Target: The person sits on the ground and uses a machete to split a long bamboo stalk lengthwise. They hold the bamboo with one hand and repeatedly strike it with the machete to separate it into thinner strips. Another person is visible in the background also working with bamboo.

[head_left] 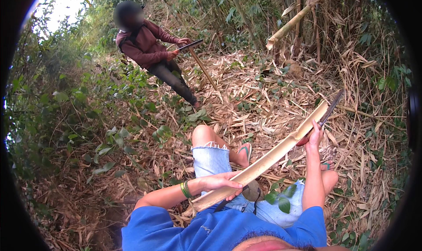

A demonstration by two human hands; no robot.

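Observation:
A long split half of bamboo [268, 159], pale and hollow on its inner side, slants across my lap from lower left to upper right. My left hand [223, 184] grips it near its lower end, thumb and fingers around the edges. My right hand [314, 136] is closed on the handle of a machete [330, 109], beside the upper part of the bamboo. The dark blade points up and away, close along the bamboo's right edge. Part of the handle is hidden by my fingers.
A person [143, 44] in a maroon jacket stands at the far left, holding a long blade and a bamboo strip [204, 69]. A cut bamboo pole [290, 26] juts out at the upper right. Dry leaves [259, 93] cover the ground; green bushes [66, 106] grow on the left.

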